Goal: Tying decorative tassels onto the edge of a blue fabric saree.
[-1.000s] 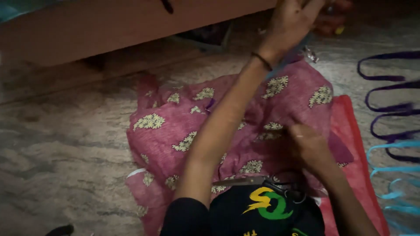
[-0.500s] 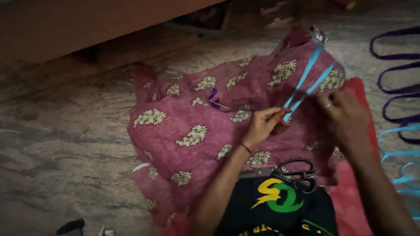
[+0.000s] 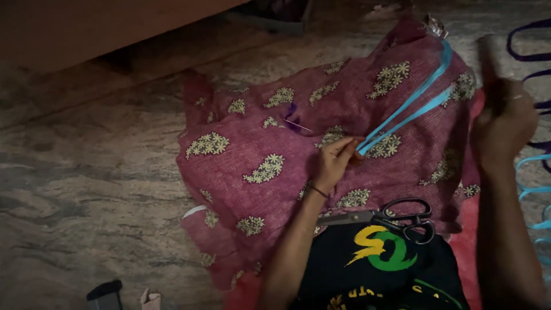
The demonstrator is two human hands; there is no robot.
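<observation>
Two blue ribbon strands (image 3: pixel 410 106) pinched at their near ends by left hand (image 3: pixel 333 161) atop pink floral fabric (image 3: pixel 275 166); right hand (image 3: pixel 505 129) lifted off since before, beyond fabric's right edge, grip unclear; scissors (image 3: pixel 396 218) at near edge.

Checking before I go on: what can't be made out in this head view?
- Right hand: motion-blurred, so its grip is unreadable.
- Blue strip: near end hidden inside the left hand.
- Purple loops: cut off by the right edge.
- Scissors: blade tip lost in dim light against the pink cloth.
</observation>
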